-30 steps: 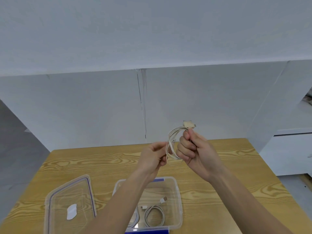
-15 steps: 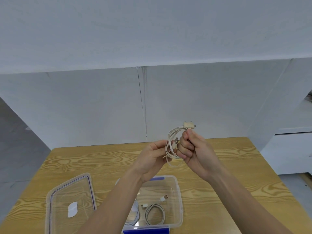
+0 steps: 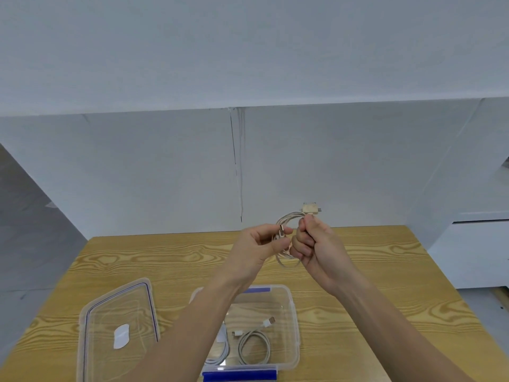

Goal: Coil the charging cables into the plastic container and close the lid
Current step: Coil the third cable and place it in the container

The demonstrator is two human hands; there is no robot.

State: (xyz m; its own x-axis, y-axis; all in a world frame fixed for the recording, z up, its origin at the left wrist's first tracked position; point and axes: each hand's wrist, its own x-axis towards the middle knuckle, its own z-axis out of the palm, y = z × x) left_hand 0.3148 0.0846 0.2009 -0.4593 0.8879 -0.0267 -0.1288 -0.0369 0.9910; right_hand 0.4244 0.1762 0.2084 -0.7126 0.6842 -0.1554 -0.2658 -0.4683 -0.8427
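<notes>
Above the wooden table [image 3: 371, 271] I hold a white charging cable [image 3: 286, 219] wound into a small coil. My right hand [image 3: 316, 249] grips the coil in a fist, and its beige multi-plug head [image 3: 311, 208] sticks up above my thumb. My left hand [image 3: 256, 249] pinches the cable's other plug end at the coil's left side. Below my arms stands the clear plastic container [image 3: 292, 312] with blue clips. Inside it lie a coiled grey cable [image 3: 253, 348] and a second white cable [image 3: 220, 351], partly hidden by my left forearm.
The container's clear lid [image 3: 118, 326], blue-sealed with a white label, lies flat on the table left of the container. A white wall rises behind the table. A white cabinet [image 3: 479, 249] stands to the right.
My left hand has shifted its fingers up the coil and now pinches the plug end. The coil hangs a little lower below my right fist.
</notes>
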